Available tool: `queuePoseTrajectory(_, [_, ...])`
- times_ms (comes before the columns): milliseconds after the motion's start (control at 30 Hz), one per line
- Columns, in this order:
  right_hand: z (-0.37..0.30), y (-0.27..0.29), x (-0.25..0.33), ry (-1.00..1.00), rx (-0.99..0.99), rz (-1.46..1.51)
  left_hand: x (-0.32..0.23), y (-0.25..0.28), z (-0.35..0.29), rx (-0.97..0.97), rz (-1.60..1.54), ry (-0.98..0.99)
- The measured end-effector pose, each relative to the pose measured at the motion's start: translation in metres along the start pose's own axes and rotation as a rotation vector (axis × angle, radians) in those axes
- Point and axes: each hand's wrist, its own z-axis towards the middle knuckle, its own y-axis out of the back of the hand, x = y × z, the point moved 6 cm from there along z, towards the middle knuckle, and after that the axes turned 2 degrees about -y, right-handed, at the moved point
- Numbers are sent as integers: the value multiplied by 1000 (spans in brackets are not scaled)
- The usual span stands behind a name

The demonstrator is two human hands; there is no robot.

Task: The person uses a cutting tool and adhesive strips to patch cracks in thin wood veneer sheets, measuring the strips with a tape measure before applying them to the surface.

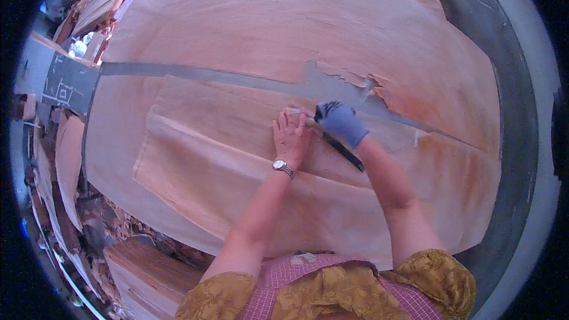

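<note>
Hands worked close together on the veneer sheet [237,166]: left hand [291,136] lay flat, pressing it; gloved right hand [342,121] gripped a dark knife [344,151], angled toward the person, blade just beside the left fingertips, near the torn edge [355,80].

Veneer sheets [249,41] on grey table [510,142]

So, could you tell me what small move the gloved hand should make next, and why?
Probably draw the knife toward the body along the veneer sheet. The right hand holds it at the sheet's far edge, and the left hand presses flat beside it.
</note>
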Motion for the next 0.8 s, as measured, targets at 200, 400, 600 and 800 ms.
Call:
queuePoseTrajectory(200, [-75,38,68,-133,-71,-133,3,-9,5,70,167,-28])
queuePoseTrajectory(400, [-224,107,34,302,-109,1089,8,-10,-6,80,59,-28])
queuePoseTrajectory(600, [-302,51,-79,-49,-580,2046,-4,16,8,15,-126,0])
queuePoseTrajectory(800, [-252,15,-86,-380,-436,1937,-107,-2,-35,150,-272,-618])
